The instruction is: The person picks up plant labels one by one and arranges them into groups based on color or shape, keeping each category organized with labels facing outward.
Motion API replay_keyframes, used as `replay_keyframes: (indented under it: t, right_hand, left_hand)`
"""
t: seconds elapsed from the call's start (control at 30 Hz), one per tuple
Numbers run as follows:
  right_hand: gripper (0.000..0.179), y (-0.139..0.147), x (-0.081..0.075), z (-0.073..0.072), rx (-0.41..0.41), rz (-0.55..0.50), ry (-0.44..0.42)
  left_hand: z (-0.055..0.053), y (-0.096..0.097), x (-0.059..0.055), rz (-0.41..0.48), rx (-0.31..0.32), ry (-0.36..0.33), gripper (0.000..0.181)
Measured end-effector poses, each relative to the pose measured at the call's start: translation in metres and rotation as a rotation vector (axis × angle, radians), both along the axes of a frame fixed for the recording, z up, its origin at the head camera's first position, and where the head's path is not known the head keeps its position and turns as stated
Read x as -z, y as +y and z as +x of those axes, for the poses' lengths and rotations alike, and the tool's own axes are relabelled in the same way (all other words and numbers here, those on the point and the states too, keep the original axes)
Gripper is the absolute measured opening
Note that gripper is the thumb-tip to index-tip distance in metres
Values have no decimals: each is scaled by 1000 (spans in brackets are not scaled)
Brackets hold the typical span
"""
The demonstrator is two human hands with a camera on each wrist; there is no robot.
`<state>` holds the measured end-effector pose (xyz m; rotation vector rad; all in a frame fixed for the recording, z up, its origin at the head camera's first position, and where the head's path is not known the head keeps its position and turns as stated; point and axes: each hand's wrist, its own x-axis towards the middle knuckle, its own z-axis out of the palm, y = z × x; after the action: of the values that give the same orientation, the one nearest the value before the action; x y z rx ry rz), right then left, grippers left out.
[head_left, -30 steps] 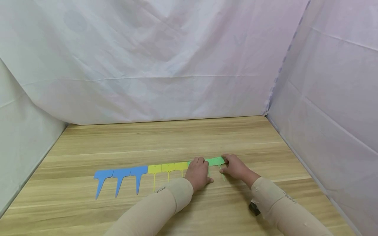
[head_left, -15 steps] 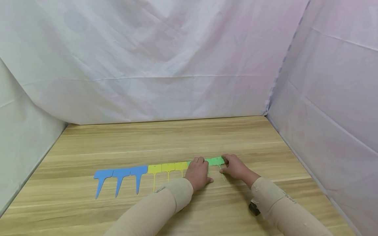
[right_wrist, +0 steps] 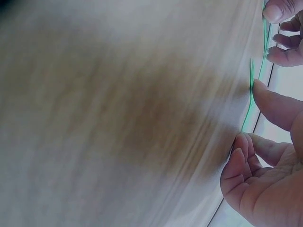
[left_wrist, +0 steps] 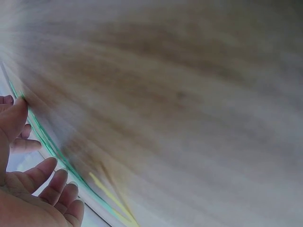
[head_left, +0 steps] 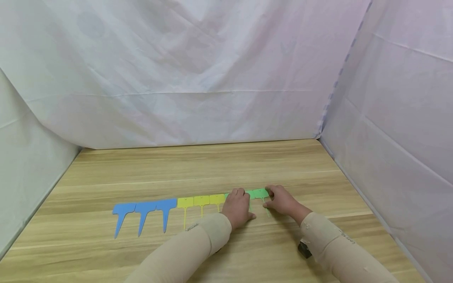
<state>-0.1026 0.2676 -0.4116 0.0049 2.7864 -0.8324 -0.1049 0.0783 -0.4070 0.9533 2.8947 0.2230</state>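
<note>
A row of flat tags lies on the wooden table in the head view: three T-shaped blue plant labels (head_left: 146,206) at the left, three thin-stemmed yellow tags (head_left: 201,201) in the middle, then green tags (head_left: 261,193) at the right. My left hand (head_left: 236,207) rests over the row, covering part of the green tags. At the row's right end, my right hand (head_left: 283,201) touches the last green tag, fingers at its edge and thumb by its stem. The right wrist view shows that thumb (right_wrist: 270,101) against the green stem (right_wrist: 251,80), fingers loosely bent.
The wooden table (head_left: 198,165) runs back to a white cloth wall (head_left: 198,118). Another white cloth (head_left: 400,157) closes the right side. A small black object (head_left: 304,250) shows under the right sleeve.
</note>
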Motion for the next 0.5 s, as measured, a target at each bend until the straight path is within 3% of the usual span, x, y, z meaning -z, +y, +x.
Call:
replay_keyframes:
  t: [0.27,0.5]
  right_hand:
    - [64,0,-2,-2,-2,-13,-10]
    - [64,2,-8,-2,42,-80,16]
  left_hand:
    - [-3,0,2,22,-7,-33,53]
    - [-6,-1,5,51,1,-55,55]
